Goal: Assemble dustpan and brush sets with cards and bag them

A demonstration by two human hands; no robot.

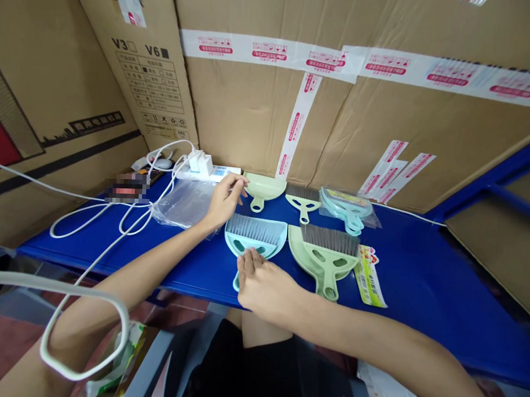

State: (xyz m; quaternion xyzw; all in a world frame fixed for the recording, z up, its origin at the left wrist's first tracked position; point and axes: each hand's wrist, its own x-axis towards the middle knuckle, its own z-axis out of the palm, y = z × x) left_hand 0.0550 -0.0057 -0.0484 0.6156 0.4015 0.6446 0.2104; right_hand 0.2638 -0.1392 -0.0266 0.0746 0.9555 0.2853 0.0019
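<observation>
A light-blue dustpan (231, 245) lies at the middle front of the table with a matching blue hand brush (255, 230) on top of it, its grey bristles pointing away. My right hand (264, 282) is closed over the brush's handle, which it hides. My left hand (225, 200) is raised, fingers loosely apart and holding nothing, beside a green dustpan (265, 188). To the right of it lies a green brush (303, 203). Closer to me, another green brush (330, 253) rests on a larger green dustpan (297, 249), with a printed card (370, 277) alongside.
A bagged blue brush-and-dustpan set (347, 207) lies at the back right. Clear plastic bags (184, 202), a white power strip (226, 173) and looping white cables (131, 217) occupy the left of the blue table (418, 285). Cardboard (242, 111) walls the back.
</observation>
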